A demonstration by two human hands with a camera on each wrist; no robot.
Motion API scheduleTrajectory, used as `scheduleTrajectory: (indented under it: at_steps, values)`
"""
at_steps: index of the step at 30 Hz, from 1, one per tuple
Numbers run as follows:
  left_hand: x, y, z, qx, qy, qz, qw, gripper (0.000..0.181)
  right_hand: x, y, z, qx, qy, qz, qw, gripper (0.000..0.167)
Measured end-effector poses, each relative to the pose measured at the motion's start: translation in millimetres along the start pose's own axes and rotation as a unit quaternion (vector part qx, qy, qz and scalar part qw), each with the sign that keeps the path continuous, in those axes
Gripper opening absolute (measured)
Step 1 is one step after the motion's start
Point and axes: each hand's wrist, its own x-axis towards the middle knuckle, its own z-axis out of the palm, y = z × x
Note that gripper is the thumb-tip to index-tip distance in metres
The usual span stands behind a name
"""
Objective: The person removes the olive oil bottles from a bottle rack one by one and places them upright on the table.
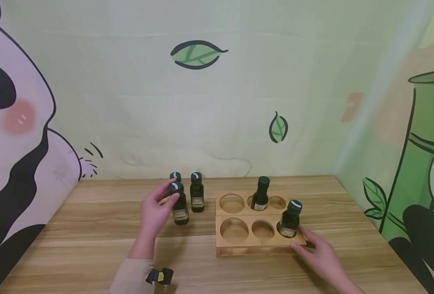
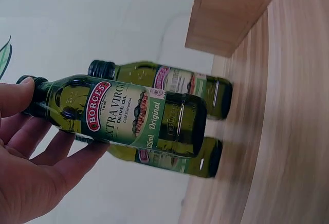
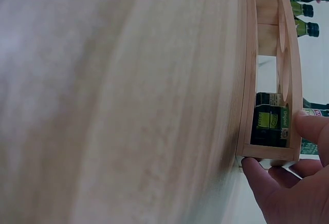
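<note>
"Pinching anything, is that left hand [image 1: 156, 212]?"

"Yes, it is pinching an olive oil bottle [image 1: 180, 211] by the cap and neck between thumb and fingers. The body is hanging below the grip, label facing the wearer (Borges, extra virgin, going by the left wrist view). Whether its base is touching the table [image 1: 92, 237], I can't tell."

"What is standing around that grip?"

"Just beyond it, a half-hidden bottle [image 1: 175, 175] is standing behind the held one, and a second upright bottle [image 1: 197, 192] is standing just to the right. Farther right, a wooden rack [image 1: 262, 244] with round holes is resting on the table."

"And the right hand [image 1: 321, 255]?"

"It is gripping the rack's right end between thumb and fingers. Just beside its fingertips, a front-row bottle [image 1: 289, 219] is sitting in its hole; beyond, to the left, a back-row bottle [image 1: 261, 196] is occupying another."
</note>
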Motion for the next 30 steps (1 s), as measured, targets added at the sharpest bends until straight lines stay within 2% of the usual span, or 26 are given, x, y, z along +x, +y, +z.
scheduleTrajectory:
  at_steps: [5, 11, 20, 30]
  values:
    - [2.4, -4.1, -7.9, 0.007, 0.007, 0.000, 1.0000, 0.038, 0.1, -1, -1, 0.001, -0.005, 0.009, 1.0000, 0.062]
    - [5.6, -12.4, -18.7, 0.021, 0.015, -0.003, 0.9997, 0.040, -0.1, -1, -1, -0.004, 0.003, 0.000, 1.0000, 0.061]
    - [10.5, -21.4, -28.5, 0.038, 0.007, -0.015, 0.9991, 0.042, 0.5, 0, 0, -0.004, 0.004, -0.003, 1.0000, 0.060]
    - [21.2, -28.6, -35.2, 0.058, 0.018, 0.002, 0.9981, 0.040, 0.7, 1, 0, -0.004, 0.005, 0.002, 1.0000, 0.060]
